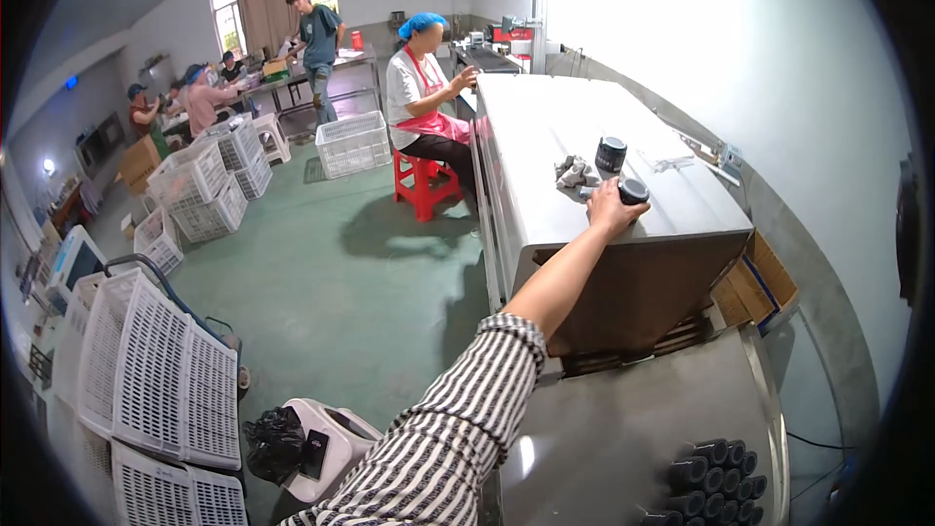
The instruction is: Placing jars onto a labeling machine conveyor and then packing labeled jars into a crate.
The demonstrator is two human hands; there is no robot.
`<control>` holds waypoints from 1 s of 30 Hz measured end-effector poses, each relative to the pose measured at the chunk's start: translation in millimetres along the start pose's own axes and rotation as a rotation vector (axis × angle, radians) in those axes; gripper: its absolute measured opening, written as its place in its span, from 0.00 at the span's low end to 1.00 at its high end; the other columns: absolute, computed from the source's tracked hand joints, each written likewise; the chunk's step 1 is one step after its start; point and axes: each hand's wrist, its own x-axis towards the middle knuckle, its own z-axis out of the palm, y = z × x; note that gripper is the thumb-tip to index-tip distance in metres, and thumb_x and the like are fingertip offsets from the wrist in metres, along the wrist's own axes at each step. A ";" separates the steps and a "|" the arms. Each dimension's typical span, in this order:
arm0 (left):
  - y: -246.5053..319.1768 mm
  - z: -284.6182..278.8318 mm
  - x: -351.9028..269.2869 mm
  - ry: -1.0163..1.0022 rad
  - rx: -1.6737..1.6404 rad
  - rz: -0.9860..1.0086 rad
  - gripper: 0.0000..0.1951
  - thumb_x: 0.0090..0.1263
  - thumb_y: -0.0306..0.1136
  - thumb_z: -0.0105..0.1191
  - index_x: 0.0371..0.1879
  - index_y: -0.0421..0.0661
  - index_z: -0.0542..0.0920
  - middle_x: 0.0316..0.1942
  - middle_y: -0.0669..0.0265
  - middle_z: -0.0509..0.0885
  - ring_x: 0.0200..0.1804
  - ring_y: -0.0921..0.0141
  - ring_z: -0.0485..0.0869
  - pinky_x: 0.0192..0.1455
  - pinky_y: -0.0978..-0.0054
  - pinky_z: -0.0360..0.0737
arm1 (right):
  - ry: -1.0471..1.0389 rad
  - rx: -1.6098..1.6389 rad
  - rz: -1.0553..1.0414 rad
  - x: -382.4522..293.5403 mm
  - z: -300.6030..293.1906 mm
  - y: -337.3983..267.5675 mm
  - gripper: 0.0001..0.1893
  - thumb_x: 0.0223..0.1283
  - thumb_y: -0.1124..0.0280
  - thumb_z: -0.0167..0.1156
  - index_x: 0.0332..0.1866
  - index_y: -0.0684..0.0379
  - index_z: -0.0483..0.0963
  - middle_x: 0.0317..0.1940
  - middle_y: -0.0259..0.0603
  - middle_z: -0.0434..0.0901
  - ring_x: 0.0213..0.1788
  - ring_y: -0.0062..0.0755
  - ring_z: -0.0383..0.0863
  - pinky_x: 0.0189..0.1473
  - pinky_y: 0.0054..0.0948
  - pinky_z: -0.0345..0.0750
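Observation:
My left hand [612,208] reaches out from a striped sleeve and is closed around a dark jar [633,191] near the front edge of a white-topped metal housing [562,109]. Just beyond it stands another dark jar [611,154] with writing on its side. A crumpled grey cloth [576,172] lies to the left of that jar. Partly under my fingers is a small pale object [586,192], too hidden to name. My right hand is out of view. At the lower right, several dark cylindrical containers [712,486] are grouped on a steel table [584,438].
A person in a blue hair cover [424,88] sits on a red stool [424,186] beside the housing. White plastic crates [157,365] are stacked at the left. A white stool [336,446] bears a black plastic bag [275,442] and a phone [315,454]. Other people work at the back.

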 end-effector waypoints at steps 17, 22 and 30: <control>82.4 -5.0 -238.7 -0.054 -0.509 0.670 0.35 0.57 0.25 0.56 0.64 0.41 0.55 0.61 0.47 0.56 0.67 0.50 0.54 0.68 0.61 0.56 | -0.133 0.151 0.202 1.5 -33.6 23.3 0.32 0.50 0.52 0.64 0.57 0.59 0.66 0.56 0.57 0.63 0.58 0.55 0.62 0.57 0.53 0.62; 37.0 -24.7 -464.5 -0.605 -0.283 0.526 0.31 0.54 0.27 0.60 0.59 0.46 0.64 0.60 0.53 0.63 0.64 0.52 0.61 0.65 0.61 0.63 | -0.149 0.404 0.217 -6.8 -25.1 21.9 0.35 0.46 0.65 0.66 0.61 0.62 0.63 0.56 0.54 0.65 0.60 0.52 0.60 0.62 0.44 0.58; 43.4 -19.5 -714.5 -0.917 0.267 0.413 0.39 0.55 0.41 0.60 0.63 0.37 0.57 0.62 0.44 0.59 0.65 0.49 0.59 0.66 0.55 0.57 | -0.052 1.277 0.359 -125.3 -158.2 70.4 0.45 0.43 0.67 0.71 0.67 0.60 0.53 0.49 0.43 0.66 0.52 0.36 0.69 0.53 0.32 0.71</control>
